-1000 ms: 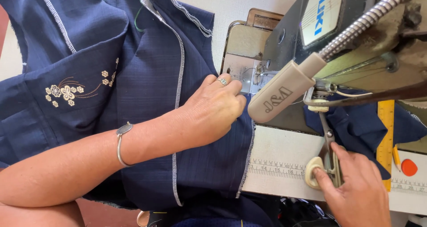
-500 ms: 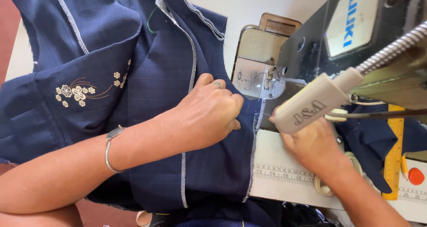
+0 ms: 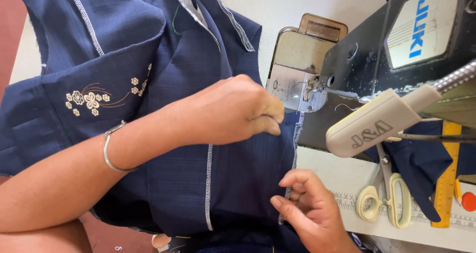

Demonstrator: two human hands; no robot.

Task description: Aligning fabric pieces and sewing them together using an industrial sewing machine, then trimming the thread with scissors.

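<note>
You are sitting in a tailoring or garment workshop. An industrial sewing machine (image 3: 377, 59) with a goose-neck lamp (image 3: 377, 126) stands on your pale bench (image 3: 337, 168). Navy cloth with white overlocked seams (image 3: 208, 183) and flower embroidery (image 3: 91, 100) lies across it, beside cream-handled scissors (image 3: 384, 198) and a yellow ruler (image 3: 446, 183).

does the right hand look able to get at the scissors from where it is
Probably yes. The right hand pinches the fabric edge, and the scissors lie just beside it on the table, uncovered; only the lamp head hangs above them.
</note>
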